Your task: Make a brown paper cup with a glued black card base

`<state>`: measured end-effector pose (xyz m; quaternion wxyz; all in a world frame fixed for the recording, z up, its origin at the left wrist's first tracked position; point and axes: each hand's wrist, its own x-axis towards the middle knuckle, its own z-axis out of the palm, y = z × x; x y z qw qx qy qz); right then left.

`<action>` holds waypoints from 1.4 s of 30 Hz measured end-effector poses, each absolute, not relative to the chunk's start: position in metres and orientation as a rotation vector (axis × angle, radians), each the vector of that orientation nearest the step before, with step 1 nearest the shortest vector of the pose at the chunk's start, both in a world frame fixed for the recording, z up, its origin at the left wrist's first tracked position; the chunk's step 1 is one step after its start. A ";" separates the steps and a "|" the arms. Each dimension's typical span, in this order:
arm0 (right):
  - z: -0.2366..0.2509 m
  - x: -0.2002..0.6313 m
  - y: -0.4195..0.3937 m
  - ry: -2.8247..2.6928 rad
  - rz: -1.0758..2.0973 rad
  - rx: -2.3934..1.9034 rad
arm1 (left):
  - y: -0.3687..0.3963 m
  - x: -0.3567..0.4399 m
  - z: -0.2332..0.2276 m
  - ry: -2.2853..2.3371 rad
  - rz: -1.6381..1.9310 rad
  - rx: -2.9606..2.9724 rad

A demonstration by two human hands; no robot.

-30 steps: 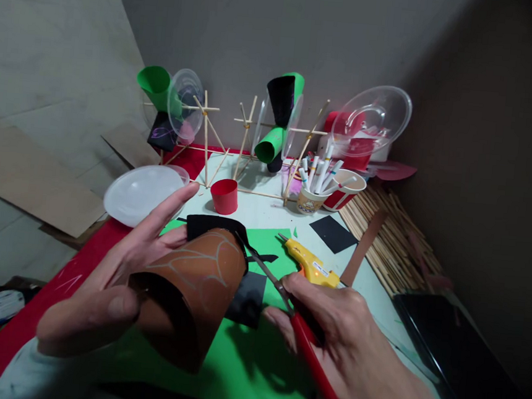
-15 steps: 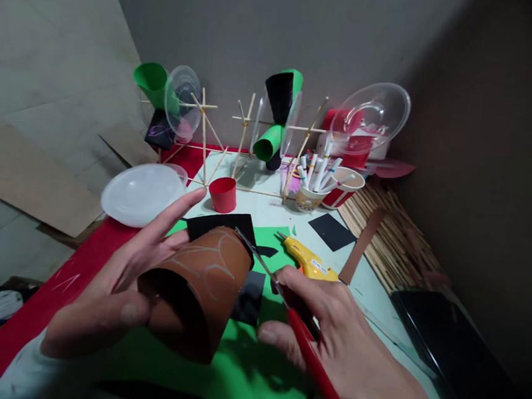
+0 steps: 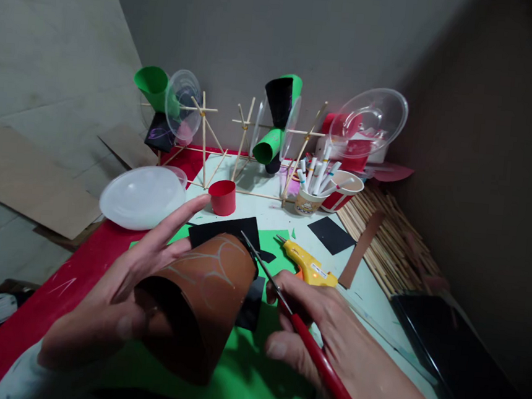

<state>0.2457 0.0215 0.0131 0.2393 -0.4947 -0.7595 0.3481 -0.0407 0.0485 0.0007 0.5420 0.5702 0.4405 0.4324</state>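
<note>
My left hand [image 3: 118,292] holds a rolled brown paper tube [image 3: 213,275], thumb at its near open end and forefinger stretched out along the far side. Pale curved lines are drawn on the brown paper, and black paper edges its far rim. In my right hand [image 3: 320,322] are red-handled scissors [image 3: 303,330], their thin metal blade tip beside that far rim. Whether the blades touch the paper I cannot tell. Beneath lie a green paper sheet [image 3: 237,364] and black paper pieces [image 3: 250,304]. A yellow glue gun [image 3: 309,264] lies just beyond my right hand.
A red paper ring [image 3: 222,199] and a white plastic bowl [image 3: 142,198] stand ahead. Behind them are stick frames [image 3: 203,138] with green and black cones [image 3: 279,101]. Markers in a paper cup [image 3: 310,203], bamboo sticks [image 3: 384,234] and a black device [image 3: 439,345] are rightward.
The scissors and my right hand have shifted slightly down and right. The brown tube has moved a little, its near end lower. My left hand keeps its hold.
</note>
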 end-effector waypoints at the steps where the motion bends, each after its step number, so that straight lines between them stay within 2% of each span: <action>1: 0.012 0.245 0.022 -2.080 0.923 -1.351 | 0.051 -0.044 -0.002 1.067 1.016 1.360; 7: 0.010 0.243 0.025 -2.057 0.877 -1.334 | 0.056 -0.050 -0.001 1.012 0.788 1.335; 24: 0.009 0.240 0.030 -2.069 0.830 -1.301 | 0.038 -0.033 0.008 1.189 0.922 1.319; 32: 0.012 0.241 0.031 -2.127 0.798 -1.258 | 0.047 -0.045 0.011 0.946 0.835 1.339; 37: 0.009 0.238 0.031 -2.137 0.701 -1.313 | 0.044 -0.037 0.013 0.994 0.806 1.407; 42: 0.018 0.240 0.031 -2.061 0.890 -1.265 | 0.041 -0.036 0.009 1.040 0.921 1.336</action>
